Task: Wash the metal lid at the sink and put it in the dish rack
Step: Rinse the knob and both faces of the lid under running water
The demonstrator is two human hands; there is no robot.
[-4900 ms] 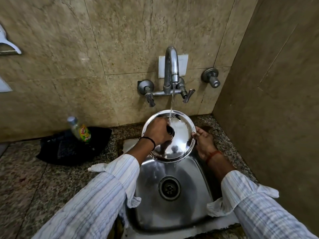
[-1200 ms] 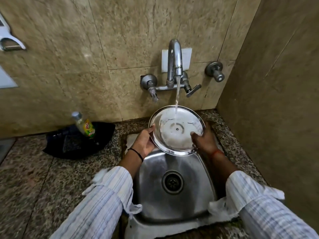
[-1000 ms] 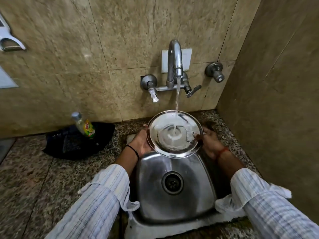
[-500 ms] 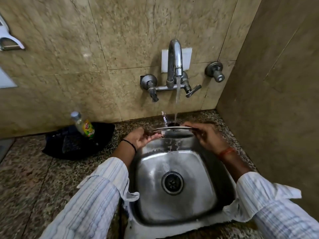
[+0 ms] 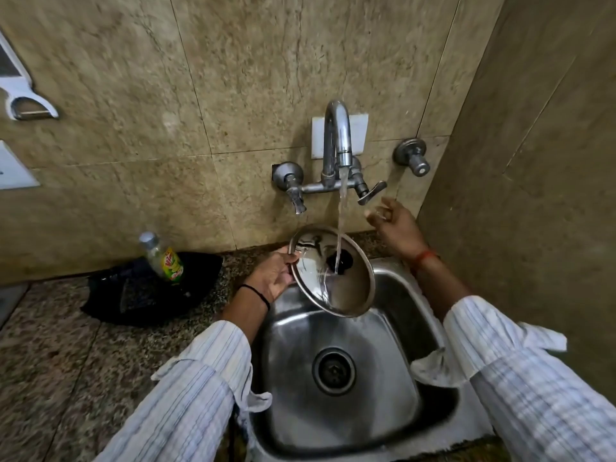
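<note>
Stood on a black mat (image 5: 133,295) left of the basin – a small bottle with a yellow-green label (image 5: 163,258), tilted – and, up left, white wall fittings (image 5: 20,91).

Probably a home kitchen: steel sink (image 5: 393,378), granite counter (image 5: 66,355).

Shiny metal and mottled stone at a kitchen sink.
A polished, mirror-bright metal lid (image 5: 336,278), wet, is over a brushed steel sink (image 5: 393,395); chrome tap (image 5: 336,138) gleams against smooth beige stone tiles (image 5: 200,78); speckled granite counter (image 5: 50,361); clear plastic bottle (image 5: 163,256); striped cloth sleeves (image 5: 186,395).
</note>
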